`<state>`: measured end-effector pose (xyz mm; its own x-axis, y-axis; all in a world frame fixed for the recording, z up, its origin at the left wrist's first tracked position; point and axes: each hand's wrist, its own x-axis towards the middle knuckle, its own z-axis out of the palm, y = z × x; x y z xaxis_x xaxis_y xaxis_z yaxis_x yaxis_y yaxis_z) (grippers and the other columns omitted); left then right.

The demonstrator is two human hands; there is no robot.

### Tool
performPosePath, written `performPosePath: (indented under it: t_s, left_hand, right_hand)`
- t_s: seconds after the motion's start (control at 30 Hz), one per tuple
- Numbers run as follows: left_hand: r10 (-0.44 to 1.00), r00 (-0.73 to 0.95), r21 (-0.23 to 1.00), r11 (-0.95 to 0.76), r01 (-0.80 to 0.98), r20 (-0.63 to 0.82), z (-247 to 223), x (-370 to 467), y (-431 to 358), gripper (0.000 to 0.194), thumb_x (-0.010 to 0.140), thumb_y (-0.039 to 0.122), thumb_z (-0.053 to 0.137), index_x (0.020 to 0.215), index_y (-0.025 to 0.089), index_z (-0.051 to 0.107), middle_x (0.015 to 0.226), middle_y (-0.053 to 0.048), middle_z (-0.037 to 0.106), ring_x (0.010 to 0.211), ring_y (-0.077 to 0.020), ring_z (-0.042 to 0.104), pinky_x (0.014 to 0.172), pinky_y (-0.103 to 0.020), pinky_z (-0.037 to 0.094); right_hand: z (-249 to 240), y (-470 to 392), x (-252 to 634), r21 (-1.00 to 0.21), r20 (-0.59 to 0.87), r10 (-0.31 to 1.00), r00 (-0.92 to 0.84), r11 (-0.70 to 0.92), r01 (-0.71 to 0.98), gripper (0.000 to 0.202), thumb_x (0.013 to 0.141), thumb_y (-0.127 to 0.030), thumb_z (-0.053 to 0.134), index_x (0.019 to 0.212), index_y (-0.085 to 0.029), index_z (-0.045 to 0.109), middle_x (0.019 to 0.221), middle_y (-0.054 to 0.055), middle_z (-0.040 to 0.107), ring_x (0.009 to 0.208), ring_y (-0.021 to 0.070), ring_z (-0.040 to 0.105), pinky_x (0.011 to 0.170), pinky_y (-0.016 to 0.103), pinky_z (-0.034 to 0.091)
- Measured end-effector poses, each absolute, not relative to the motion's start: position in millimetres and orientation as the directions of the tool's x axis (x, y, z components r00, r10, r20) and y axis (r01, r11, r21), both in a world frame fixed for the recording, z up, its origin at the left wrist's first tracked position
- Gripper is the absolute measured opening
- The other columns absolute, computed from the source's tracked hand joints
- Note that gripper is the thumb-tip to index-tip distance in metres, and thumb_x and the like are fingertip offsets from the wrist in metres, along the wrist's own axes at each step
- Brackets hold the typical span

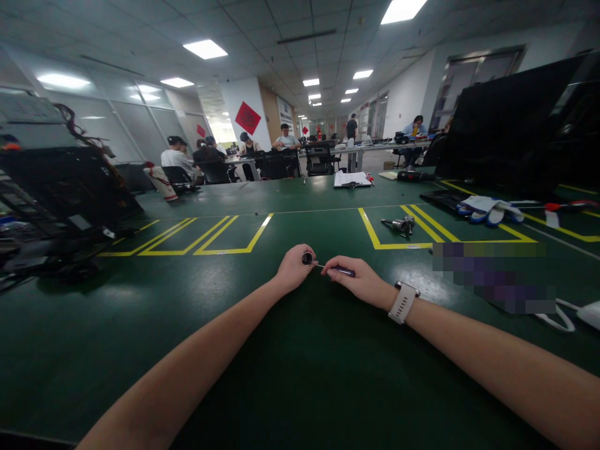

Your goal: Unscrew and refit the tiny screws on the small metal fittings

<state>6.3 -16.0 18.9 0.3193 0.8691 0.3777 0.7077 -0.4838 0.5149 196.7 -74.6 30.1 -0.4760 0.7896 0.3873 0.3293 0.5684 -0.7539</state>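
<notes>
Lit dimly from rectangular ceiling panels; glare pooled on the table; edges stretched and blurred; patch at right pixelated.

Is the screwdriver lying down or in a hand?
In a hand: the right hand grips the screwdriver's handle, shaft toward the left hand.

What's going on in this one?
At a green table, a person's left hand holds a small round part. The right hand grips a slim tool, its thin shaft pointing toward that part; whether they touch is too small to tell. Metal pieces lie inside yellow tape lines further off.
</notes>
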Motion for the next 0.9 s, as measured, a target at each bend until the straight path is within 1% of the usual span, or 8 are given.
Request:
performPosePath:
  t_s: [0.13,0.23,0.3,0.53,0.77,0.9]
  left_hand:
    - [0.864,0.342,0.511,-0.497,0.701,0.371,20.9,8.5,-18.0,0.017,0.072,0.030,0.064,0.070,0.016,0.054,0.068,0.001,0.055,0.064,-0.0144,0.051,0.058,-0.026,0.037]
    - [0.863,0.345,0.517,-0.500,0.695,0.370,19.6,8.3,-18.0,0.023,0.073,0.037,0.063,0.071,0.016,0.053,0.066,0.002,0.053,0.061,-0.0130,0.049,0.055,-0.025,0.035]
    - [0.865,0.341,0.521,-0.496,0.695,0.368,18.1,7.6,-17.7,0.024,0.073,0.038,0.063,0.072,0.016,0.053,0.066,0.002,0.052,0.060,-0.0125,0.048,0.054,-0.024,0.035]
    - [0.859,0.348,0.512,-0.505,0.695,0.375,17.7,6.6,-17.2,0.016,0.074,0.029,0.062,0.072,0.016,0.053,0.065,0.003,0.051,0.061,-0.0122,0.047,0.055,-0.024,0.034]
    - [0.837,0.374,0.517,-0.543,0.662,0.399,16.5,6.1,-15.2,0.008,0.073,0.021,0.060,0.071,0.016,0.054,0.067,0.003,0.052,0.064,-0.0124,0.048,0.059,-0.025,0.037]
    - [0.828,0.374,0.536,-0.557,0.634,0.418,15.8,4.9,-15.0,0.011,0.073,0.023,0.060,0.070,0.016,0.053,0.067,0.003,0.051,0.064,-0.0120,0.047,0.058,-0.024,0.037]
  right_hand:
    - [29.7,-75.5,195.9,-0.750,0.417,0.786,-0.455,0.581,0.317,0.017,0.088,-0.025,0.048,0.090,-0.016,0.063,0.087,0.005,0.066,0.080,0.0180,0.060,0.074,0.033,0.046]
    - [30.2,-77.3,195.8,-0.738,0.442,0.779,-0.445,0.598,0.313,0.018,0.088,-0.024,0.048,0.088,-0.015,0.063,0.083,0.005,0.065,0.075,0.0171,0.060,0.070,0.031,0.046]
    - [30.5,-78.7,196.3,-0.726,0.460,0.771,-0.440,0.612,0.312,0.017,0.088,-0.024,0.048,0.087,-0.016,0.064,0.080,0.004,0.065,0.071,0.0163,0.059,0.067,0.030,0.045]
    - [27.0,-78.2,198.4,-0.705,0.515,0.763,-0.391,0.636,0.313,0.018,0.088,-0.025,0.047,0.083,-0.017,0.062,0.080,0.005,0.065,0.074,0.0177,0.060,0.069,0.032,0.046]
    - [27.9,-76.7,197.6,-0.725,0.466,0.772,-0.433,0.613,0.314,0.016,0.088,-0.024,0.048,0.087,-0.019,0.063,0.083,0.003,0.065,0.077,0.0174,0.059,0.070,0.032,0.045]
    - [27.0,-74.9,198.8,-0.752,0.436,0.781,-0.447,0.589,0.297,0.017,0.089,-0.025,0.048,0.090,-0.019,0.063,0.084,0.003,0.064,0.073,0.0161,0.058,0.067,0.031,0.046]
